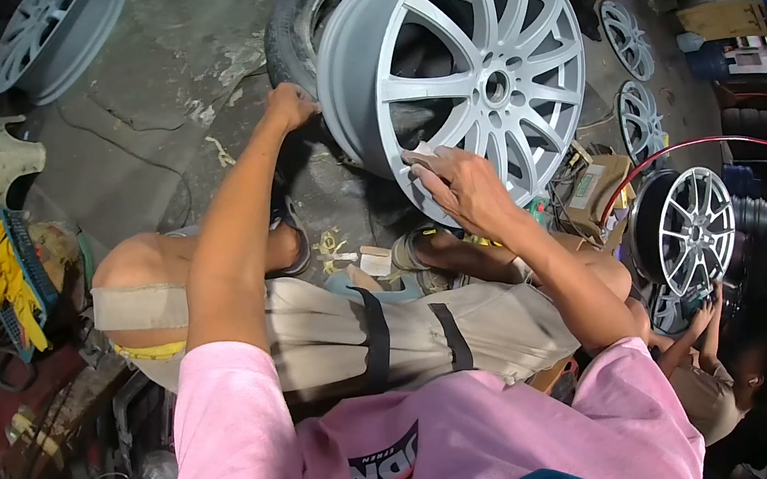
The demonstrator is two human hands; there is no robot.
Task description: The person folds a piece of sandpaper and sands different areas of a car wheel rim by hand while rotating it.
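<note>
A grey alloy wheel rim (385, 97) stands tilted in front of me, its spoked face turned to the right. My left hand (288, 107) is closed at the rim's back edge, on the left side. Against the lower left of the front lip, my right hand (468, 187) pinches a small, pale folded piece that looks like sandpaper (422, 154). A worn tire (289, 40) lies on the floor behind the rim, partly hidden by it.
Another grey rim (62, 45) lies at the upper left, near a white stool (3, 161). A blue basket (25, 269) holds yellow cloth. To the right are a cardboard box (602, 182), a red hose (682, 145), more rims (696, 228) and another person (716, 377).
</note>
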